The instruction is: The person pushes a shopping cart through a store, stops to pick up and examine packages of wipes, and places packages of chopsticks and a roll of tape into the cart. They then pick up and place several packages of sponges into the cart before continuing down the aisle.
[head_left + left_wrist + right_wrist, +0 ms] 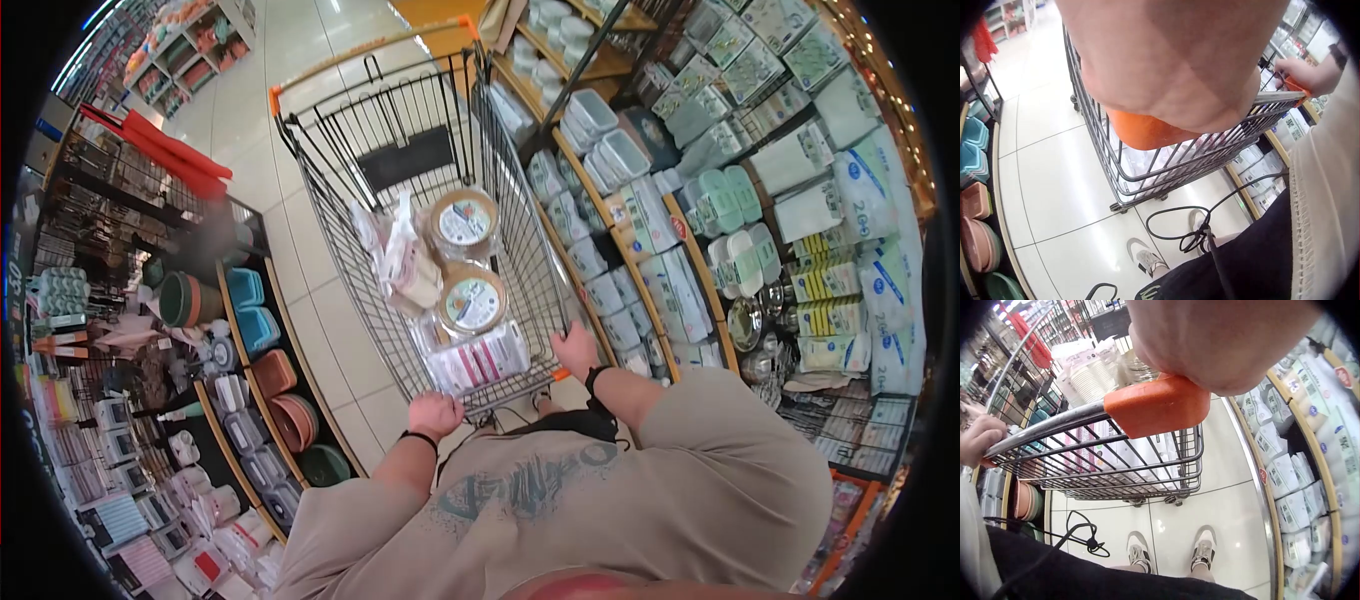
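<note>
Holding the handle (1054,425) of one cart (330,190), two grips curl round it: left grip (436,413) at 7 o'clock, right grip (577,350) at 5 o'clock. Two round tubs (464,222) lie inside.

Cart (335,215) betw. L shelves (240,400) & R shelves (640,250), tubs (465,222) + packs (480,360) inside

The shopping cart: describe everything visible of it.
The shopping cart is a grey wire-metal basket with orange corner caps on its far rim and a metal handle with orange sleeves at its ends. It stands upright on casters on pale floor tiles, between shelves. The left hand and right hand hold the handle ends. Inside lie two round lidded tubs and wrapped packs.
</note>
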`<state>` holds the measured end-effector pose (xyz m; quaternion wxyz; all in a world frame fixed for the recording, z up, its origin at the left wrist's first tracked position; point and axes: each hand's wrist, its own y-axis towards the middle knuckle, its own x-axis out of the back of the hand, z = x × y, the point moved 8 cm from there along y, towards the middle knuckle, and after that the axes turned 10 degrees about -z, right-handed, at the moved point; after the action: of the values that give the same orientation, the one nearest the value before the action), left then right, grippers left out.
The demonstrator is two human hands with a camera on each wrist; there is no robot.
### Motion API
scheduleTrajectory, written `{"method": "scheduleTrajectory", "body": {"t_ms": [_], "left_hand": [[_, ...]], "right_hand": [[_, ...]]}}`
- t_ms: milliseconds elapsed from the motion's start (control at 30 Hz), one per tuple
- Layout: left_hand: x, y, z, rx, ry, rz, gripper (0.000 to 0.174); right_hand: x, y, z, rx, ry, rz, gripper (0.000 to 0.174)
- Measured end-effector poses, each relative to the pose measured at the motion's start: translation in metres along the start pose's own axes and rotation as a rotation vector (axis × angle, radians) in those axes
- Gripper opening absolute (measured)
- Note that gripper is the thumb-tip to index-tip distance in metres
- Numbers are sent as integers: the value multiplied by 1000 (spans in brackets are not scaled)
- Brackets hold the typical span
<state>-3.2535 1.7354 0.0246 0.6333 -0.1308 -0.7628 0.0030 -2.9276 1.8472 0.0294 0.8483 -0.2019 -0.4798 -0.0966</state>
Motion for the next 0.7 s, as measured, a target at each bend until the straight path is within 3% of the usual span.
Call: {"method": "scheduleTrajectory", "body": {"t_ms": [167, 267, 467, 567, 700], "left_hand": [[-3, 2, 1, 44, -25, 2, 34], [5, 1, -3, -40, -9, -130, 27], [7, 2, -3, -48, -56, -149, 26], [6, 3, -3, -43, -56, -114, 26], [3, 3, -3, -46, -47, -126, 25]], "right_hand": [[-3, 7, -4, 16, -65, -6, 41], [-3, 3, -3, 2, -74, 5, 40], [0, 4, 4, -24, 2, -7, 40], [-3, 6, 3, -19, -45, 38, 54], [-5, 7, 3, -6, -15, 19, 45]]}}
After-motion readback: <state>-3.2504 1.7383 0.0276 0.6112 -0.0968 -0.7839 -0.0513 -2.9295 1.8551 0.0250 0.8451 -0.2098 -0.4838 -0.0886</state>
